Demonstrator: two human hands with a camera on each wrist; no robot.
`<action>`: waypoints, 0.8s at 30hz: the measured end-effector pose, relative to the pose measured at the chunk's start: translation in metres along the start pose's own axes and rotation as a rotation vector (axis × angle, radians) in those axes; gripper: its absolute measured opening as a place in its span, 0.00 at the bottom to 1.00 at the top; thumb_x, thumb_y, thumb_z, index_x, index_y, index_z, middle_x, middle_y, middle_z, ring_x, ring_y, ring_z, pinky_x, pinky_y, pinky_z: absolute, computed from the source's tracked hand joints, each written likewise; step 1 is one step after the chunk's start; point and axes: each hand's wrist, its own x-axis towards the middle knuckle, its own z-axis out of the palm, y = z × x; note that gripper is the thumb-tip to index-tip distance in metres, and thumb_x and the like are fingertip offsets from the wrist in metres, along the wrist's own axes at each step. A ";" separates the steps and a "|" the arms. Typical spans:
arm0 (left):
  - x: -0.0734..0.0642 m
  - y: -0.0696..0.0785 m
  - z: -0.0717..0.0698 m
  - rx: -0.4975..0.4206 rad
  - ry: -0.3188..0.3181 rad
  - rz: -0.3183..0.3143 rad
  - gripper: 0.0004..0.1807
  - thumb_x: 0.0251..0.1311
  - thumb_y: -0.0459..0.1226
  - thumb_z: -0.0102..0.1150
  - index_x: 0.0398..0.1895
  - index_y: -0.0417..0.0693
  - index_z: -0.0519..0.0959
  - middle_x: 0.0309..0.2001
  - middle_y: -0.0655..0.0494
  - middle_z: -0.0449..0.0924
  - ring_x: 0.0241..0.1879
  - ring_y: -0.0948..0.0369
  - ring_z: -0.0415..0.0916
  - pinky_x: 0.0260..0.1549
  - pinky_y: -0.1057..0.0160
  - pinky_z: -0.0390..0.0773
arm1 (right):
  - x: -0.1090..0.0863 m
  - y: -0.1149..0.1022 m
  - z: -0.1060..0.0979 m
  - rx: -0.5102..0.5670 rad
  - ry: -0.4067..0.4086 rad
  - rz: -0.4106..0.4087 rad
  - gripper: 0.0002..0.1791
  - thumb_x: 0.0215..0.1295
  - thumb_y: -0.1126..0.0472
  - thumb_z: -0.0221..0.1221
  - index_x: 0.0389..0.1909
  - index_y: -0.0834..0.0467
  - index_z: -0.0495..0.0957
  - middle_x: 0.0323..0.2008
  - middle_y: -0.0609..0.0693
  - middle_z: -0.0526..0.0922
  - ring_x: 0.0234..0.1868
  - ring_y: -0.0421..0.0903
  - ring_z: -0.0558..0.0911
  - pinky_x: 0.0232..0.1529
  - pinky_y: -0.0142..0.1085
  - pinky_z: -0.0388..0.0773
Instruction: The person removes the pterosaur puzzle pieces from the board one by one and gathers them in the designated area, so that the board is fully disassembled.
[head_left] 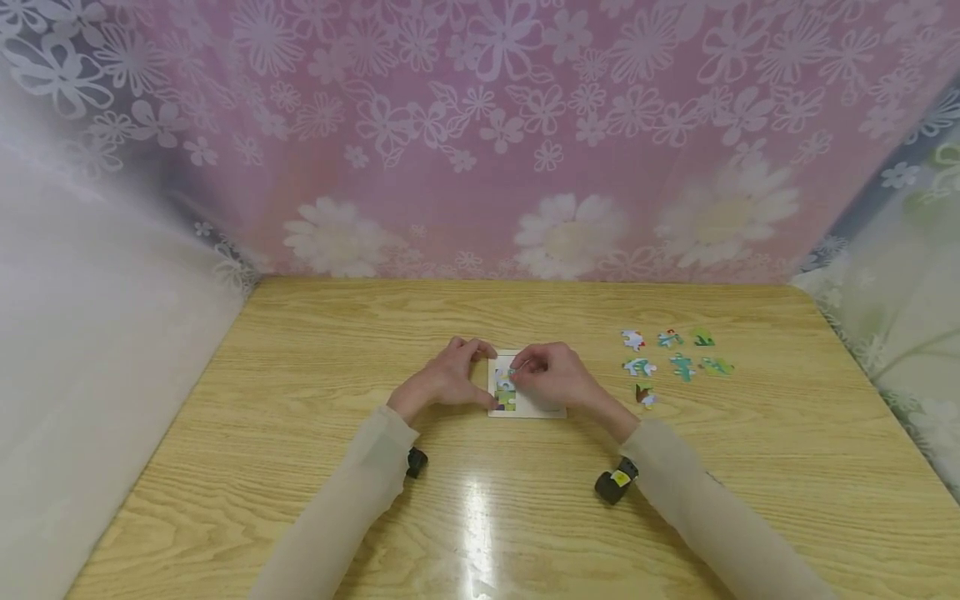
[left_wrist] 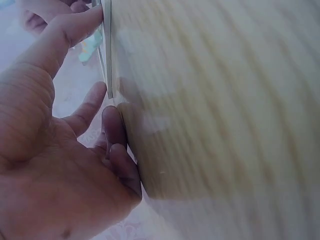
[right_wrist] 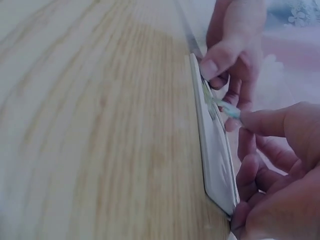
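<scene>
A small white puzzle board [head_left: 542, 408] lies on the table, with joined green and light-blue puzzle pieces [head_left: 506, 398] along its left side. My left hand [head_left: 447, 375] holds the board by its left side, thumb at the near corner and index finger at the far one. In the left wrist view that thumb [left_wrist: 82, 27] rests at the board's edge [left_wrist: 108, 55]. My right hand [head_left: 553, 375] is over the board and pinches a puzzle piece [right_wrist: 230, 109] between thumb and fingertips. That piece is tilted, its lower end close over the joined ones.
Several loose puzzle pieces [head_left: 682, 367] lie in rows right of the board on the wooden table [head_left: 337, 333]. One brown and white puzzle piece [head_left: 645, 395] sits nearest me. A floral curtain [head_left: 450, 167] hangs behind the table's far edge.
</scene>
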 end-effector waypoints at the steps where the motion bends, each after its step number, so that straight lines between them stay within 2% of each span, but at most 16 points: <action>1: 0.000 -0.001 0.000 0.004 -0.001 0.006 0.41 0.48 0.51 0.79 0.67 0.62 0.70 0.63 0.51 0.66 0.65 0.53 0.67 0.63 0.47 0.71 | -0.001 0.001 -0.001 0.018 0.002 -0.002 0.06 0.68 0.58 0.64 0.41 0.54 0.85 0.35 0.50 0.85 0.35 0.44 0.80 0.40 0.36 0.75; 14: -0.007 -0.007 -0.003 0.017 -0.017 0.085 0.40 0.56 0.52 0.75 0.71 0.60 0.69 0.61 0.53 0.65 0.53 0.56 0.66 0.57 0.52 0.70 | -0.024 0.012 -0.033 0.107 0.022 -0.035 0.08 0.69 0.56 0.65 0.44 0.55 0.85 0.38 0.52 0.86 0.39 0.51 0.82 0.39 0.37 0.79; 19: -0.011 -0.010 -0.003 -0.023 -0.012 0.121 0.39 0.57 0.50 0.75 0.71 0.57 0.69 0.59 0.53 0.66 0.53 0.56 0.65 0.58 0.51 0.70 | -0.037 0.022 -0.049 0.103 0.035 -0.022 0.10 0.69 0.55 0.66 0.45 0.55 0.84 0.38 0.53 0.86 0.39 0.52 0.82 0.38 0.37 0.77; 24: -0.017 -0.009 -0.004 -0.036 -0.009 0.129 0.37 0.57 0.48 0.75 0.69 0.55 0.71 0.58 0.51 0.67 0.56 0.55 0.66 0.59 0.50 0.71 | -0.053 0.032 -0.067 0.097 0.053 -0.022 0.13 0.70 0.52 0.66 0.47 0.56 0.83 0.39 0.53 0.85 0.40 0.54 0.82 0.38 0.39 0.79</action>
